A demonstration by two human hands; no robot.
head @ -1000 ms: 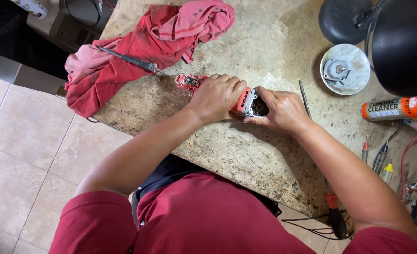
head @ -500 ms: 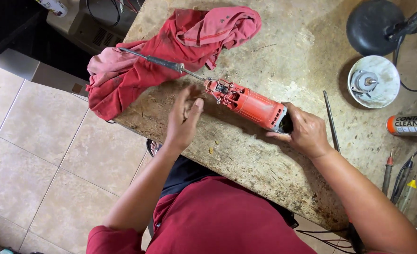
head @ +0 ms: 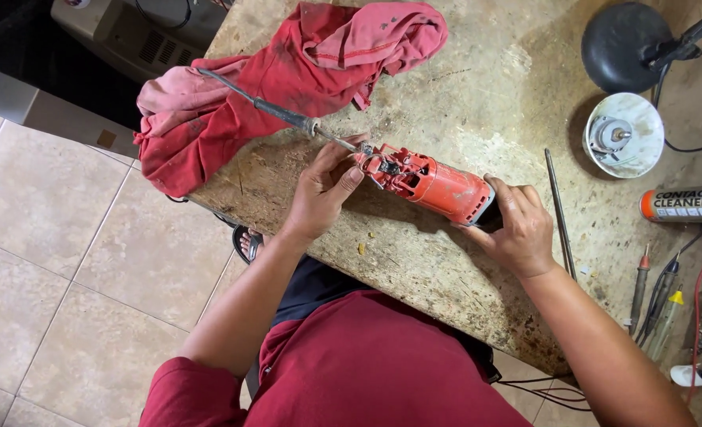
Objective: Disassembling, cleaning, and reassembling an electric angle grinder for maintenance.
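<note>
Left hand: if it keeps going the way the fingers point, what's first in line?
The left hand points up the bench, fingertips at the red tool housing's open end. Next in line, probably the dark cable, then the red rag; depth is unclear.

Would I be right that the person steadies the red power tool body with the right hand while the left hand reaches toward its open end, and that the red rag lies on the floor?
Not quite: the head view shows the red rag on the worktop, not the floor. The right hand does steady the red power tool body, and the left hand is at its open end.
</note>
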